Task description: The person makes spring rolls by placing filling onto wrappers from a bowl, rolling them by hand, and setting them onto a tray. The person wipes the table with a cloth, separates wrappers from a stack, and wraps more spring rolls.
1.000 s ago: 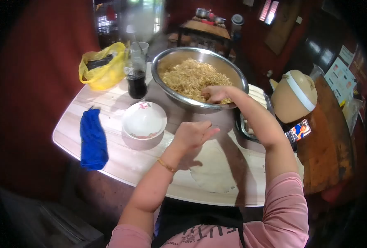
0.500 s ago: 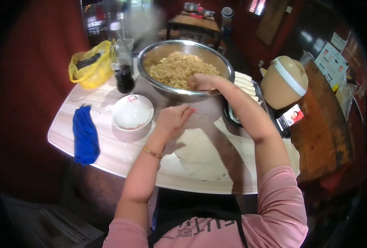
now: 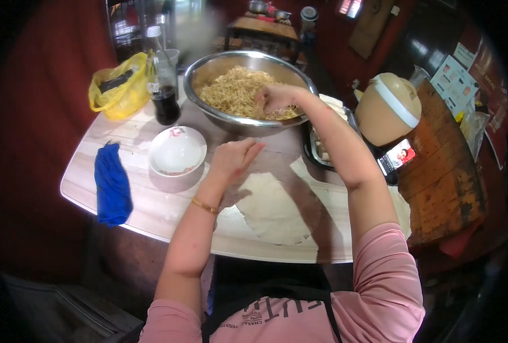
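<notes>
A wide steel bowl (image 3: pixel 208 114) holds a heap of pale bean sprouts (image 3: pixel 231 91). My right hand (image 3: pixel 279 98) is inside the bowl's right side, its fingers curled down around some of the sprouts; the fingertips are partly hidden. Held above the table in front of the bowl, my left hand (image 3: pixel 234 159) is empty, with its fingers loosely stretched to the right. A thin round wrapper (image 3: pixel 277 211) lies flat on the table below it. To the left of that hand stands a white flower-patterned bowl (image 3: pixel 178 151).
Pale rolls (image 3: pixel 333 103) lie in a black tray (image 3: pixel 308 146) under my right forearm. A beige jug (image 3: pixel 388 108) and a lit phone (image 3: pixel 398 156) are at the right. Leftward are a dark-liquid bottle (image 3: pixel 165 103), a yellow bag (image 3: pixel 116 100) and a blue cloth (image 3: pixel 112 186).
My right hand has risen a little from the sprouts, fingers still curled. My left hand stays about where it was over the table. The whole view has shifted slightly.
</notes>
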A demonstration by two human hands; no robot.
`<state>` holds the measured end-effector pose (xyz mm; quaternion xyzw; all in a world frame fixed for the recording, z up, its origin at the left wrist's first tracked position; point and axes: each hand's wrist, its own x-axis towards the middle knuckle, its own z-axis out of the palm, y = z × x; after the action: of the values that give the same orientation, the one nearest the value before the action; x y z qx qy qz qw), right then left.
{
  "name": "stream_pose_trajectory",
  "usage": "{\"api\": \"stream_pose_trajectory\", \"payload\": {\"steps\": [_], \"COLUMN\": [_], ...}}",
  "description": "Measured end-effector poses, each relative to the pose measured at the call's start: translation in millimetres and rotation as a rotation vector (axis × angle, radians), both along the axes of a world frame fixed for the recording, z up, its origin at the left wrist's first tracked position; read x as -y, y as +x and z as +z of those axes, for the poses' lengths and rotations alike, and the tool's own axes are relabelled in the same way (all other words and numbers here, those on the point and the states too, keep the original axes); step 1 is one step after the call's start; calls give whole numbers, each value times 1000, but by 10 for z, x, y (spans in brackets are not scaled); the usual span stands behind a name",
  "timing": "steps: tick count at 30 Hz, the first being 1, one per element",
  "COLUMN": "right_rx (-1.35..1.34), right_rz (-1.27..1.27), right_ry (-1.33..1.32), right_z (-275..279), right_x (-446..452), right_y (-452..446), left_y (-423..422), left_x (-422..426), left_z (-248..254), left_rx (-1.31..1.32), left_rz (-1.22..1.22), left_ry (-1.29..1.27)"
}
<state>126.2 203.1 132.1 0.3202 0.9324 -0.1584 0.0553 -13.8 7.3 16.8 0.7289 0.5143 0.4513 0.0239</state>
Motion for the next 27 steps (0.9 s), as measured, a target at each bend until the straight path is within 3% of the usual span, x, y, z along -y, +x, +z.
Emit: {"api": "stream_pose_trajectory", "payload": {"steps": [3,7,9,13,16,21,24,27], "right_rx": [-58,48,-1,13,202,-36,-131,-36], "right_rz": [-21,64,99,40,26,-77,-8,43], "right_ry": [-17,15,173,121,7,-119,-33,-23], "right_z": [31,-463,-606,-502,-252,-57,-107,-245], "right_x": [-34,-184,-209,-156,-95,36,-86,-94], "right_y": [-11,-23,9,-30,-93,-39,-35,-67], "left_y": [5,-4,-1,-3,1,-5,-3,2], "left_x": [2,-14,-6,15,11,-23,-16,-15], "left_z": [6,-24,-4,16,14,-20,-22,-16], "left_rx": [-19,-15,30,52,43,-16,11,1], "left_rz": [27,26,-2,-22,-21,23,1,10], "left_ry": [-35,-59,-37,-71,-81,-36,-28,-55]}}
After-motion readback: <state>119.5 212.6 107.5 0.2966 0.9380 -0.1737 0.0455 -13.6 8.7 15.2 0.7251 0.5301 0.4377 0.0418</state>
